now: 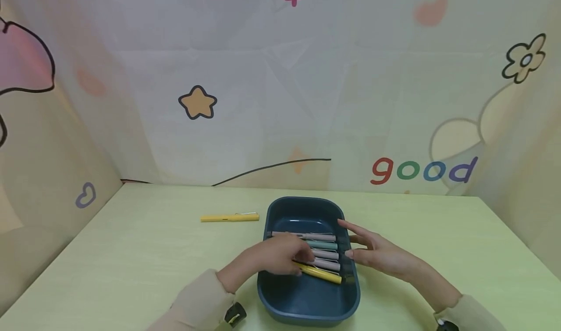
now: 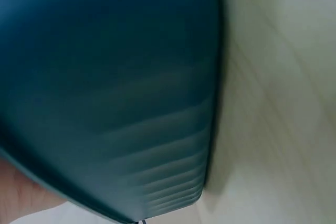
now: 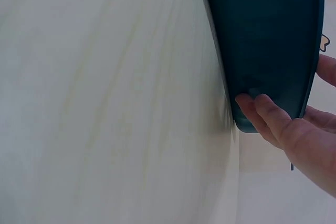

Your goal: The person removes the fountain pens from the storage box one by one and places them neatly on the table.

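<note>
In the head view, a dark blue plastic box [image 1: 307,311] holds a row of clip pens. My left hand [image 1: 285,254] reaches over its left rim and pinches the left end of a yellow pen [image 1: 324,274], which lies slanted. Beyond it lie several pale lilac pens [image 1: 326,255] and a teal pen [image 1: 323,245], their left ends partly hidden by the hand. My right hand [image 1: 381,255] rests on the box's right side, fingertips at the rim. In the right wrist view, fingers [image 3: 273,116] press lightly on the outer wall.
Another yellow pen [image 1: 230,217] lies on the pale table [image 1: 144,253], left of the box's far end. A printed cloth backdrop [image 1: 245,68] rises behind the table and along both sides.
</note>
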The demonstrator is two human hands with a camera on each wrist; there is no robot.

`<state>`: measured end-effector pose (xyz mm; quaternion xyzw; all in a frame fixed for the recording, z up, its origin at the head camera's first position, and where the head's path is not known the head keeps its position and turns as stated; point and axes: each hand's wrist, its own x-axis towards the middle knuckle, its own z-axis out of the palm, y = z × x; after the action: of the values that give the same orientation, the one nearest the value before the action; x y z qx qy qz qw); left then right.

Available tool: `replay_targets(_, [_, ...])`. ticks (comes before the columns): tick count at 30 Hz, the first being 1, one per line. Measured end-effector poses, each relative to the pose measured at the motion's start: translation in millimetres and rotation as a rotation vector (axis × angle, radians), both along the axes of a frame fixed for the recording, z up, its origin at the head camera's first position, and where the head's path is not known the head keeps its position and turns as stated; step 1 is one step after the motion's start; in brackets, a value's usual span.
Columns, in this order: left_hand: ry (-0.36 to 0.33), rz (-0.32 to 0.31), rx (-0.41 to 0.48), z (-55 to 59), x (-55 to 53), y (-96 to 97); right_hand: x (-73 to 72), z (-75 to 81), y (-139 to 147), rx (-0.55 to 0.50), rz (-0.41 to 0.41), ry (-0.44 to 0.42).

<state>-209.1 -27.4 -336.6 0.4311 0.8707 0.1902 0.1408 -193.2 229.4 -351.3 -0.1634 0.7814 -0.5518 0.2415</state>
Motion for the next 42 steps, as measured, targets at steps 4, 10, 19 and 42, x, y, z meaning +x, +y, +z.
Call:
replay_targets(4, [0.075, 0.037, -0.086, -4.4, 1.2, 4.8, 0.0, -1.0, 0.0, -0.009, 0.006, -0.007])
replay_targets(10, [0.141, 0.087, -0.130, -9.1, 5.1, 9.9, 0.1, 0.0, -0.7, -0.011, 0.011, -0.001])
replay_targets(19, [0.200, 0.082, -0.148, -10.3, 5.5, 11.0, -0.2, 2.2, -0.8, -0.004, 0.008, 0.002])
replay_targets(42, [0.194, 0.047, -0.065, 18.7, 8.8, -0.7, -0.5, 1.6, -0.7, 0.028, 0.006, 0.016])
